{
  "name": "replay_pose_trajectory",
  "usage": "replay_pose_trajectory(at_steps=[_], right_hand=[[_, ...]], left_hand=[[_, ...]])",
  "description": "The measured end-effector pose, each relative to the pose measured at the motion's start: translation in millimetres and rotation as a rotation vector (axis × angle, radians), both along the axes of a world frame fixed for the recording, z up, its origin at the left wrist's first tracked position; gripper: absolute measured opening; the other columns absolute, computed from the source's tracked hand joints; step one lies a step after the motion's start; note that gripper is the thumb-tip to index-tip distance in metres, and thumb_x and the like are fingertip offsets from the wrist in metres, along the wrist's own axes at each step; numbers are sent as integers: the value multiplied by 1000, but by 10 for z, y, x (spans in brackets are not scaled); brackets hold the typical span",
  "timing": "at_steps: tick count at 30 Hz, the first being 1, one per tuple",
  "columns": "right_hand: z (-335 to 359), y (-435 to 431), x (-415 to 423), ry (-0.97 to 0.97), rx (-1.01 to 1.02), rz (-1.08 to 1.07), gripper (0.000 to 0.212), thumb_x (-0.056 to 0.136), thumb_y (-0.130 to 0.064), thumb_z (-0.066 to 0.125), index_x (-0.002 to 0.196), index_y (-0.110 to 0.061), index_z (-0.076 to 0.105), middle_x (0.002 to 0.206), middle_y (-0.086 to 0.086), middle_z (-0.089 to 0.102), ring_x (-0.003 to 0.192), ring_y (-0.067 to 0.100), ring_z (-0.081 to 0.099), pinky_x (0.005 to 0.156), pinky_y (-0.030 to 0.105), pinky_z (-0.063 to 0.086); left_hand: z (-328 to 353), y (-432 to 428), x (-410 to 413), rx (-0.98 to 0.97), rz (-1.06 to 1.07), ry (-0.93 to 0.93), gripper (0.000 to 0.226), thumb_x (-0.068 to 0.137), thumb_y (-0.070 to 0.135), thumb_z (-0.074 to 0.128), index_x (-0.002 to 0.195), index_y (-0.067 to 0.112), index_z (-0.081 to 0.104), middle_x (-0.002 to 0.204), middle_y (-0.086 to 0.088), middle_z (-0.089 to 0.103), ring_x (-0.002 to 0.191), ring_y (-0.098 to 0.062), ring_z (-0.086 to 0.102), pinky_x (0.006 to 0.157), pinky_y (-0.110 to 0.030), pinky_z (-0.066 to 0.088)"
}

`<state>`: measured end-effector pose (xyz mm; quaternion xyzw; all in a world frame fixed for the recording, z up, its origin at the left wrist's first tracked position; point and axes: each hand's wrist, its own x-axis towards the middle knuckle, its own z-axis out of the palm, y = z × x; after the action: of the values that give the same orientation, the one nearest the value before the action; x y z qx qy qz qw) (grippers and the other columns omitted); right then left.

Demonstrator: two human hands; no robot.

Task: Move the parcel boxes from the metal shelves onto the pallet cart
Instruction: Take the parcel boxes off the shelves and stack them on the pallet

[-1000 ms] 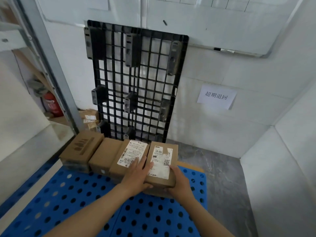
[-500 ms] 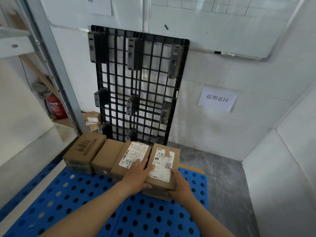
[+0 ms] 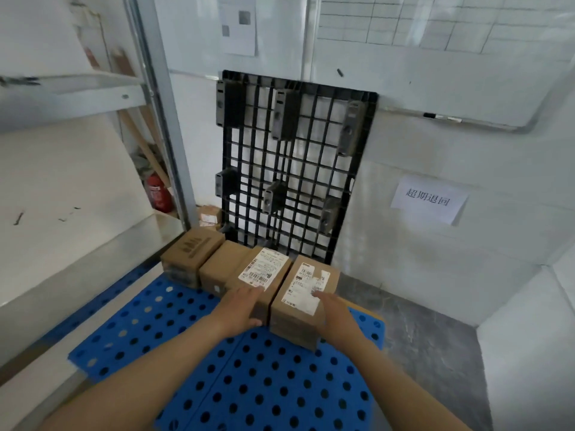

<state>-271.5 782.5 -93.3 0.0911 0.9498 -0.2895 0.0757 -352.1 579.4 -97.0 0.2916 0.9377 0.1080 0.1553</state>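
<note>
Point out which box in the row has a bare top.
The second box from the left, plain brown on top. The leftmost box bears black print; the third box and rightmost box carry white labels.

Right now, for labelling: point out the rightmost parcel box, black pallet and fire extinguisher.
rightmost parcel box (image 3: 298, 284): head view, white label.
black pallet (image 3: 283, 119): head view, upper middle foot block.
fire extinguisher (image 3: 158, 194): head view, red body.

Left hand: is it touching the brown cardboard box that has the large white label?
Touching. The head view shows the left hand lying on the near top edge of the brown cardboard box.
</note>
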Motion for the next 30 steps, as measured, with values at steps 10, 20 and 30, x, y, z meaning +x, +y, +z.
replay_pose_trajectory(at_steps=[10,20,30], right_hand=[[-10,-676,8,39,86,277,59,89,-19,55,142,-20,28,146,2,32,135,19,30,110,28,27],[355,-1796,9,67,35,501,59,90,-18,56,142,-17,28,150,4,27,139,20,23,112,29,24],[564,-3165,696,128,50,640,60,90,-16,56,142,-13,28,149,6,29,139,21,26,111,28,24]], left_hand=[[-37,-827,474,-20,326,-61,73,91,38,54,148,18,14,153,-5,23,141,-23,22,115,-33,23],[293,-2072,1139,51,571,-4,70,91,35,56,147,14,20,149,-10,29,138,-26,28,113,-37,28],[557,-3301,2377,85,736,103,63,91,32,57,144,16,27,150,-7,30,135,-23,31,110,-31,27]])
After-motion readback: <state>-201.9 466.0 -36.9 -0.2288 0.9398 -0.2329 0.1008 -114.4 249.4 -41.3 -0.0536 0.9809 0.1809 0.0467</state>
